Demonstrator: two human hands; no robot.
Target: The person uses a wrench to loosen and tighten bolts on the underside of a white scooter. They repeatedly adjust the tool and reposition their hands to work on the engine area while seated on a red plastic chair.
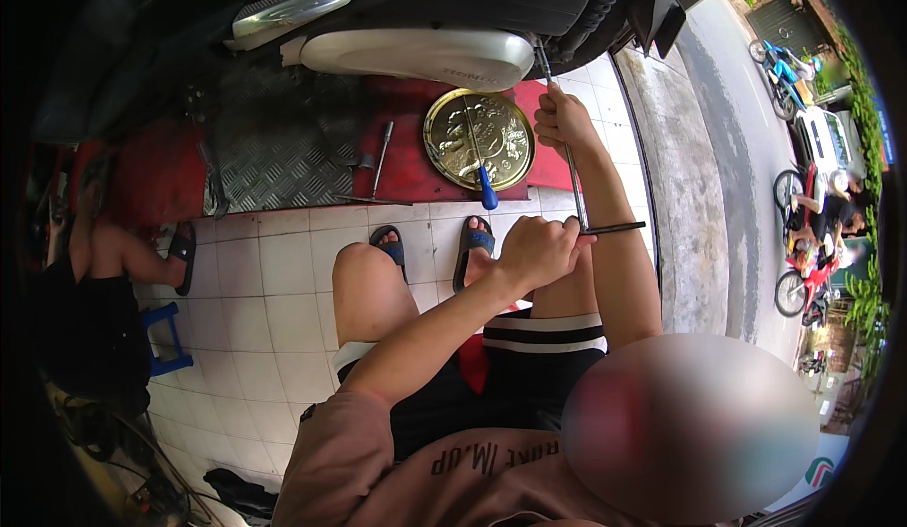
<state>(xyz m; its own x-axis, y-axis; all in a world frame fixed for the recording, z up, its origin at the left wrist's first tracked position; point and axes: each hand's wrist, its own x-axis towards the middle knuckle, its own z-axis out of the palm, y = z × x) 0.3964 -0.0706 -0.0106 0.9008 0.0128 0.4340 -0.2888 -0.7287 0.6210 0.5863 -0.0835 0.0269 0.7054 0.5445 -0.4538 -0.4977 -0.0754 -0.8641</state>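
Note:
A scooter with a silver side cover fills the top of the head view. My right hand is closed round the long metal shaft of a T-handle wrench, whose upper end reaches into the scooter beside the cover, near a black ribbed boot. Lower down, my left hand grips the wrench's crossbar, its dark end sticking out rightward. Left of my right hand, a round gold tray carries a long screwdriver with a blue handle. Another slim metal tool lies on the red platform.
A tread plate covers part of the platform. A co-worker's leg and a blue stool are at left. My knees are below the platform on a tiled floor. Rightward runs a road with motorbikes and a white car.

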